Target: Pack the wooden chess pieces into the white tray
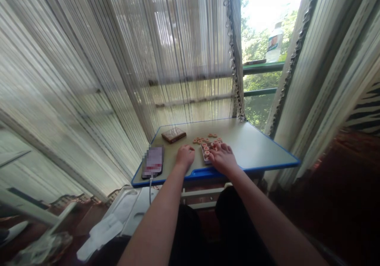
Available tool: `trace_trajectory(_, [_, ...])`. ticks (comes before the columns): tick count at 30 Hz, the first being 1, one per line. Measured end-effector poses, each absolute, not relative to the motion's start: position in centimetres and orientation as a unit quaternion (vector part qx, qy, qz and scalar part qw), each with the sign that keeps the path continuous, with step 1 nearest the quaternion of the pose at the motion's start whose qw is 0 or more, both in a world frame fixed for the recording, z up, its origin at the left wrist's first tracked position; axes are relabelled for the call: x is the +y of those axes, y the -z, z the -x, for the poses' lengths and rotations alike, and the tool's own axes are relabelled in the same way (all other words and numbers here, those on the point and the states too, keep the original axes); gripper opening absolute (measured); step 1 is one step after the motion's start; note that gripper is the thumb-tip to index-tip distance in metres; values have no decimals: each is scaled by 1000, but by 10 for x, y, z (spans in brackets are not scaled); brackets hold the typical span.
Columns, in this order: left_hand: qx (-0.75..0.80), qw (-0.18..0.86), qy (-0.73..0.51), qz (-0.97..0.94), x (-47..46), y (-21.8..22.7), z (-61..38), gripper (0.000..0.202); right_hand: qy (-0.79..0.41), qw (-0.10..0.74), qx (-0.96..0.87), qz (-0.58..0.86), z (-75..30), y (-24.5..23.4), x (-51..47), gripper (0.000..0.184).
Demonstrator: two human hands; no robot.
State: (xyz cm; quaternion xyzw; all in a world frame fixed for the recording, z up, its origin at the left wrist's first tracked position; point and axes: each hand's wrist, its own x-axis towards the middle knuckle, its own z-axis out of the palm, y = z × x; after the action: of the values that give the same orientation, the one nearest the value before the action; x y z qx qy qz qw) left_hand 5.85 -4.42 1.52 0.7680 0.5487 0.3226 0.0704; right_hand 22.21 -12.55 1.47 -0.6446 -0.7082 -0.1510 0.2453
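Note:
A small shallow white box (pixel 207 162) stands near the front edge of the table, with round wooden game pieces (pixel 206 149) bearing red markings in it. My right hand (pixel 224 159) lies over the box's right side, fingers stretched out and a little apart, the thumb by the pieces. It hides that part of the box, and fingertip contact is hard to make out. Left of the box, my left hand (pixel 185 156) rests on the table with its fingers curled in, apart from the box. Several loose game pieces (pixel 199 140) lie just behind the box.
The pale table (pixel 255 147) has a blue rim. A flat brown box (pixel 173 135) lies at back left; a phone (pixel 154 161) with a cable lies at front left. Sheer curtains (pixel 190 52) hang behind. A bottle (pixel 274 44) stands on the window rail.

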Motion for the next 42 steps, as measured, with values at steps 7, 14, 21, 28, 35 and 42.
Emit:
trace_trajectory(7, [551,76,-326,-764,-44,-15,-58,20,146,248,-709,644,-222,-15,-126,33])
trace_trajectory(14, [558,86,-329,-757,-46,-14,-59,21,157,255,-691,658,-223,-15,-129,29])
trace_trajectory(21, [569,100,-330,-747,-51,-17,-58,21,164,274,-682,658,-223,-16,-134,28])
trace_trajectory(28, [562,94,-334,-751,-49,-15,-56,19,163,281,-695,641,-224,-15,-132,28])
trace_trajectory(35, [562,86,-327,-755,-49,-15,-57,21,149,277,-723,615,-228,-15,-133,31])
trace_trajectory(42, [559,83,-325,-758,-50,-16,-58,20,131,284,-733,604,-229,-16,-135,31])
